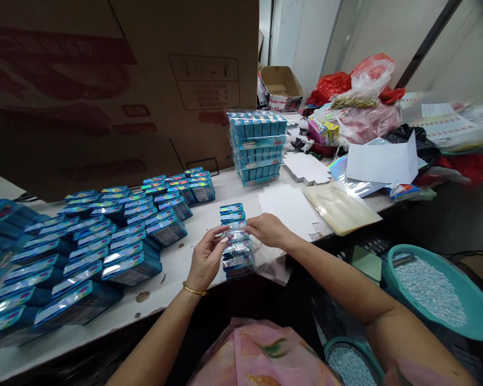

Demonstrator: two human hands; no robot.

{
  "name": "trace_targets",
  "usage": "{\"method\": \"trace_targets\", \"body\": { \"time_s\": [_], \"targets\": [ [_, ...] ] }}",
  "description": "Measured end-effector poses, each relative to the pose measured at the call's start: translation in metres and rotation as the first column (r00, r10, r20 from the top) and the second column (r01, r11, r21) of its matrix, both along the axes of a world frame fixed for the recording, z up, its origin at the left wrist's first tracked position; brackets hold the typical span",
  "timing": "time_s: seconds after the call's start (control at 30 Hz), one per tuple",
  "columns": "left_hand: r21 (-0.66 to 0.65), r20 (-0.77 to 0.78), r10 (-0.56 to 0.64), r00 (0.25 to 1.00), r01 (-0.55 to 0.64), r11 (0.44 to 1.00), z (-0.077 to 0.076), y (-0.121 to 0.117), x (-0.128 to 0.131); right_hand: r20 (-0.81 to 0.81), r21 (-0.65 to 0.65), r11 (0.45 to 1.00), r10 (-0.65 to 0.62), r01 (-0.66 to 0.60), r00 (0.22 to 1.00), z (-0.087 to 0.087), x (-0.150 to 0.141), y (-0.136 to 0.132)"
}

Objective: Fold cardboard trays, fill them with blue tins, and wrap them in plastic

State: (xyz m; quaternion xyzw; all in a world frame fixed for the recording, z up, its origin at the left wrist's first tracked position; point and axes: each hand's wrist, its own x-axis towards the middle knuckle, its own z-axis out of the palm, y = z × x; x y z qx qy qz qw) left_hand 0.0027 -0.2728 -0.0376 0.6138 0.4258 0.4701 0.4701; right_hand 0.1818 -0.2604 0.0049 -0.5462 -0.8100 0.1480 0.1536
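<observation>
Both my hands are over the small row of blue boxes (236, 247) on the white table (203, 222), at the near edge, about mid-scene. Left hand (206, 258), gold bracelet (195, 289) on the wrist: narrow grip, thumb and fingers closed on the clear film (235, 235), left side of the row. Right hand (268, 229): narrow pinch, thumb and index on the same film from the right. Film spans between the hands, across the top of the row. Row runs near to far; glare hides where the film touches the near boxes. A loose clear sheet (272, 264) lies just right of the row, partly over the near edge. Left of the left hand, a big group of blue boxes (123, 230) stands in packed rows, reaching to the far left. Far side, beyond the row: wrapped stack (258, 150) of blue packs, beside the large brown carton (145, 96). Right of the row: white card sheets (286, 210), then a pile of clear film sheets (341, 206) angled toward the near edge. Far right: red bags (332, 88), a folded white card (380, 161) and an open carton (280, 86) at the back. Near right, below table height: teal basin (438, 289) and a smaller basin (352, 364), each holding small pale blue and white pieces.
</observation>
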Motion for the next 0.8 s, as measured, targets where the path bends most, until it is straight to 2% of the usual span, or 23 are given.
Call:
{"method": "trace_targets", "body": {
  "time_s": [0.03,0.1,0.2,0.27,0.33,0.47,0.6,0.7,0.77,0.8],
  "targets": [
    [0.035,-0.075,0.004,0.997,-0.002,0.999,0.001,-0.002,-0.003,0.136,0.086,0.996,-0.034,0.023,0.99,0.002,-0.001,-0.002],
    [0.136,-0.231,0.073,0.97,-0.042,0.99,0.007,-0.005,-0.007,0.333,0.202,0.979,-0.045,-0.025,0.942,0.005,-0.006,-0.006],
    [0.342,-0.367,0.203,0.908,-0.072,0.937,0.024,-0.007,-0.007,0.454,0.272,0.946,0.037,-0.178,0.89,0.006,-0.015,-0.011],
    [0.424,-0.431,0.214,0.877,-0.013,0.906,0.033,-0.006,-0.007,0.476,0.32,0.918,0.059,-0.235,0.878,0.005,-0.02,-0.013],
    [0.429,-0.477,0.168,0.863,0.062,0.901,0.038,-0.003,-0.008,0.485,0.35,0.898,0.07,-0.267,0.871,0.003,-0.022,-0.014],
    [0.444,-0.533,0.173,0.828,0.1,0.89,0.036,-0.002,-0.014,0.498,0.398,0.87,0.062,-0.291,0.865,-0.005,-0.016,-0.015],
    [0.516,-0.675,0.274,0.685,0.173,0.839,0.032,-0.006,-0.013,0.505,0.471,0.819,0.053,-0.327,0.861,-0.008,-0.012,-0.019],
    [0.552,-0.731,0.393,0.558,0.145,0.821,0.032,-0.005,-0.009,0.499,0.495,0.784,0.097,-0.374,0.861,-0.004,-0.016,-0.026],
    [0.537,-0.758,0.399,0.516,0.147,0.83,0.031,0.0,-0.009,0.493,0.469,0.792,0.132,-0.39,0.86,0.0,-0.02,-0.033],
    [0.535,-0.752,0.39,0.531,0.148,0.832,0.03,0.002,-0.01,0.485,0.448,0.816,0.123,-0.367,0.866,0.001,-0.021,-0.037]
  ]
}}
